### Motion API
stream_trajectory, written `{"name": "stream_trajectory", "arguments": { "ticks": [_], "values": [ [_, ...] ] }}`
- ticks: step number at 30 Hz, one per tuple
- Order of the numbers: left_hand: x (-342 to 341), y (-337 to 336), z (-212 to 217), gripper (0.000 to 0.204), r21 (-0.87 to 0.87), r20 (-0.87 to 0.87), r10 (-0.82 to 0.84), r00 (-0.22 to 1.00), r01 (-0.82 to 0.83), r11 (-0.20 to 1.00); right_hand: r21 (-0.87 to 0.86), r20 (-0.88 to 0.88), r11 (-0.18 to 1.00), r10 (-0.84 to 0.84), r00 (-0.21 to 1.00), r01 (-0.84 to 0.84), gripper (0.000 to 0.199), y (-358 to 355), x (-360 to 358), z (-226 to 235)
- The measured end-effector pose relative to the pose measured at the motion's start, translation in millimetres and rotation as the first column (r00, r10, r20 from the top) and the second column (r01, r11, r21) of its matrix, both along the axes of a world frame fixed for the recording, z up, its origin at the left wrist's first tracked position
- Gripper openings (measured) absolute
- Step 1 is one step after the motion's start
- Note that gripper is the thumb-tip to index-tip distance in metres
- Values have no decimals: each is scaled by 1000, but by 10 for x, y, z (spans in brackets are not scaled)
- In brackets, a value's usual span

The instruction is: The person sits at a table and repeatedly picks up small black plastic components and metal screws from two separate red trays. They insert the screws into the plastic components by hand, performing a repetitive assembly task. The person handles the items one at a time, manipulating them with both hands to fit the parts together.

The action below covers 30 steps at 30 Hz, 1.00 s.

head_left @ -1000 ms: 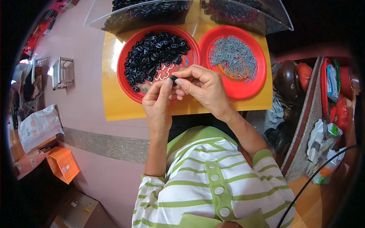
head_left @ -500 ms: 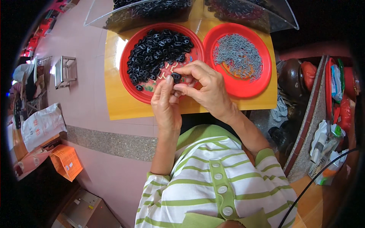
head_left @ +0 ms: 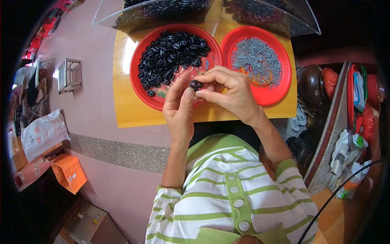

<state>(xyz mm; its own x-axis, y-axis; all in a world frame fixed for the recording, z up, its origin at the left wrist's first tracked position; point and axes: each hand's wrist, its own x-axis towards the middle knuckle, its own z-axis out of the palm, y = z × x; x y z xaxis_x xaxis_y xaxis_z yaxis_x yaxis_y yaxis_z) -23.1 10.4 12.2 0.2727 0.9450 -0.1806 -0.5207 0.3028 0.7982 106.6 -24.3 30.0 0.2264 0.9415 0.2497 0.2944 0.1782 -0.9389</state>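
Note:
Over the near edge of the red plate of black parts, my right hand (head_left: 233, 91) pinches a small black plastic piece (head_left: 196, 85) between thumb and fingertips. My left hand (head_left: 179, 105) is just left of the piece, its thumb and slightly blurred forefinger spread apart, with nothing visible between them. Whether the left thumb touches the piece I cannot tell. Beyond my hands, many black plastic pieces with two holes (head_left: 170, 53) lie heaped in the patterned red plate (head_left: 133, 73). To the right, small grey screws (head_left: 258, 59) are piled in a second red plate (head_left: 286, 77).
Both plates stand on a yellow board (head_left: 124, 110). Clear-walled bins (head_left: 162, 18) of black parts stand along its far side. At left are a metal stool (head_left: 68, 76), a white sack (head_left: 44, 134) and an orange box (head_left: 69, 173). A black cable (head_left: 325, 203) runs at lower right.
My left forefinger has come away from the black piece and the left hand has opened. My right hand still pinches the piece. The view has shifted slightly.

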Motion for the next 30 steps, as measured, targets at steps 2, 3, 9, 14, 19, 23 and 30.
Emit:
{"name": "stream_trajectory", "arguments": {
  "ticks": [2,3,9,14,19,23,30],
  "values": [
    [-96,57,-140,24,205,-102,-52,993,72,976,-40,-28,999,25,999,-26,22,-6,10,48],
    [-135,80,-204,26,301,-155,-70,985,115,947,-63,-35,997,39,999,-41,22,-10,13,72],
    [-147,63,-206,21,440,-231,-9,973,113,891,-83,-45,991,100,994,-104,21,-33,14,75],
    [-130,40,-236,17,475,-231,8,973,106,874,-60,-13,991,120,993,-120,20,-51,11,44],
    [-103,27,-233,14,446,-213,9,977,89,891,-43,-6,994,101,995,-101,18,-41,4,1],
    [-106,49,-297,18,459,-274,5,962,126,880,-25,-11,995,94,996,-94,16,-23,31,-61],
    [-4,270,-151,31,276,-68,-38,997,55,960,-65,-107,979,-202,974,196,13,239,583,213]
  ]
}}
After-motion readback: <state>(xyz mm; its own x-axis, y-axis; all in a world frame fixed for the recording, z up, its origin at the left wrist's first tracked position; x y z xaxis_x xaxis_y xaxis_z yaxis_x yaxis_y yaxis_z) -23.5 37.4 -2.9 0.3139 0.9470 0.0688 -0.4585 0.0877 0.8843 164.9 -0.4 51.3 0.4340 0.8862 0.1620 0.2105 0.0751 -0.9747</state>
